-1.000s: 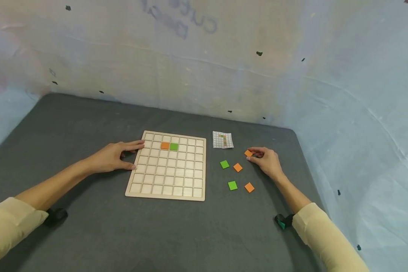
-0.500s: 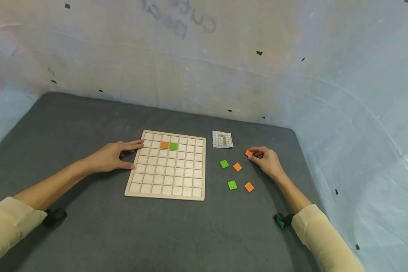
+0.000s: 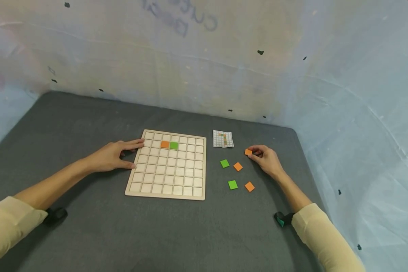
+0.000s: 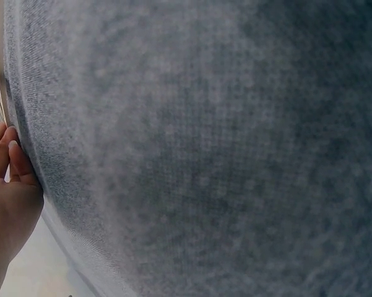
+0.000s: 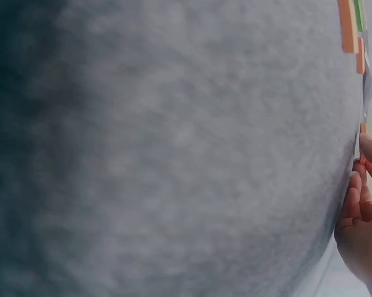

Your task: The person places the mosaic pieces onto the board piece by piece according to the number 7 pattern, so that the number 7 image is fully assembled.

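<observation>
In the head view my left hand (image 3: pixel 113 156) rests at the left edge of a wooden grid board (image 3: pixel 166 193), fingertips on the rim and thumb at the side lower down. An orange square tile (image 3: pixel 164 144) and a green tile (image 3: pixel 173 146) sit side by side in the board's second row from the far edge. To the right, my right hand (image 3: pixel 268 160) pinches another orange tile (image 3: pixel 248 152) between thumb and fingers, low over the table. The right wrist view shows that right hand (image 5: pixel 365 216) at its right margin; the left wrist view catches the left hand (image 4: pixel 12 198) at its left margin.
Between board and right hand lie two green tiles, one nearer the card (image 3: pixel 224 163) and one closer to me (image 3: pixel 232 184), with two orange tiles (image 3: pixel 237 166) beside them. A small printed grid card (image 3: pixel 222 143) lies beyond. Pale sheeting (image 3: pixel 204 75) borders the dark table (image 3: pixel 176 234).
The orange tile in my right hand has turned slightly between the fingers. My left hand stays at the board, and the tiles on the table have not moved.
</observation>
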Tool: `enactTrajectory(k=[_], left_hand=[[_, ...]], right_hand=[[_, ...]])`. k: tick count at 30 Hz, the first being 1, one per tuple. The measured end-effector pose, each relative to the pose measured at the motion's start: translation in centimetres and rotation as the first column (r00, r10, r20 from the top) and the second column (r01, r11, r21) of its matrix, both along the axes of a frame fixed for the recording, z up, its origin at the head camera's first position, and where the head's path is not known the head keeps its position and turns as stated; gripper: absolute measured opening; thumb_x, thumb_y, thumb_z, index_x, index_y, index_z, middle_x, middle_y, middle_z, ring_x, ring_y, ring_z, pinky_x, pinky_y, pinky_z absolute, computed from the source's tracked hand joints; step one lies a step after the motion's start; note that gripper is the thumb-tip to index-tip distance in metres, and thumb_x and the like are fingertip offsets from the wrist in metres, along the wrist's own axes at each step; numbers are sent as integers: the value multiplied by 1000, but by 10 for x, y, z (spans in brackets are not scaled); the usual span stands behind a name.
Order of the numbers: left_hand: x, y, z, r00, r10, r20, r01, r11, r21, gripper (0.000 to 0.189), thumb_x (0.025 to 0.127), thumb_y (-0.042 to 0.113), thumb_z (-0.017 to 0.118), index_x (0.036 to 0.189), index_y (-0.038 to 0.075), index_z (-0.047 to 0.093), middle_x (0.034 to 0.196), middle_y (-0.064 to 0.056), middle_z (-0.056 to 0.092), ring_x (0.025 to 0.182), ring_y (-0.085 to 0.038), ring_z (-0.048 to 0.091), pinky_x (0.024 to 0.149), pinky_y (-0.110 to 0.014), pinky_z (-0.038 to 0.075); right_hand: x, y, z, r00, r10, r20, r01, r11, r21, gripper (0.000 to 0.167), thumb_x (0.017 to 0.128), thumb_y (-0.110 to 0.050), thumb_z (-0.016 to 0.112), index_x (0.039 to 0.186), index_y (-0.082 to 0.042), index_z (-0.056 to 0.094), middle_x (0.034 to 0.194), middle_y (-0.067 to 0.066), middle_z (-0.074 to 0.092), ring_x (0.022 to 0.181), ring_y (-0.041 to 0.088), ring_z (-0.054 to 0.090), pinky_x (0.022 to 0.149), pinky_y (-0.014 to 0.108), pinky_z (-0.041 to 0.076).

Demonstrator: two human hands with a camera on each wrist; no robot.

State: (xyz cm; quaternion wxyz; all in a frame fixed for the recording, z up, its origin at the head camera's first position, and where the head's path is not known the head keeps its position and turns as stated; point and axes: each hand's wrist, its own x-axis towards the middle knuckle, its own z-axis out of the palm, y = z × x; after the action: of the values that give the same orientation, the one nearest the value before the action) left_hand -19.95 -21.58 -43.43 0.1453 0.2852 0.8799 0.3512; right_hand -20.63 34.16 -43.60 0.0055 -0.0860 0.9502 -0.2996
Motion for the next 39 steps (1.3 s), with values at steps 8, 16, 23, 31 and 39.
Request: enactTrajectory(k=[8,16,23,31,39], left_hand=[[1,-1,0,1000,-2,-7,2,1000,4,80,87,33,78,153,9,39,159,-9,34,129,-33,47,91,-47,48],[0,-1,-1,1000,-4,7,4,1000,0,81,87,33,78,154,9,38,161,-7,30,133,-33,43,93,-47,47],[0,-1,-3,1000,-1,-10,1,1000,-9,81,87,35,78,154,10,39,161,-6,31,127,-29,48,90,-44,48],[-1,1,-5,999,-27,-28,28,1000,9,81,86,34,78,153,8,40,161,-9,30,129,-30,47,89,-42,49],[0,-1,-5,999,-22,-27,23,1000,2,81,86,36,78,153,10,40,161,-7,30,131,-31,46,89,-43,49]], right_hand=[[-2,-10,7,999,30,-10,-30,999,-31,29,95,-17,70,123,-8,69,104,10,65,84,22,58,69,33,45],[-6,-35,15,998,53,-35,-56,993,-108,29,95,-17,70,123,-11,67,107,8,62,85,20,56,69,31,45],[-12,-62,21,991,104,-87,-118,979,-169,29,95,-15,70,123,-9,69,110,8,62,91,20,59,74,30,48],[-19,-91,21,983,166,-76,-178,965,-193,28,94,-12,70,122,-9,70,112,7,63,95,19,62,81,34,53],[-24,-121,19,966,239,-102,-256,939,-230,28,94,-11,70,122,-8,70,114,8,64,101,23,61,88,38,53]])
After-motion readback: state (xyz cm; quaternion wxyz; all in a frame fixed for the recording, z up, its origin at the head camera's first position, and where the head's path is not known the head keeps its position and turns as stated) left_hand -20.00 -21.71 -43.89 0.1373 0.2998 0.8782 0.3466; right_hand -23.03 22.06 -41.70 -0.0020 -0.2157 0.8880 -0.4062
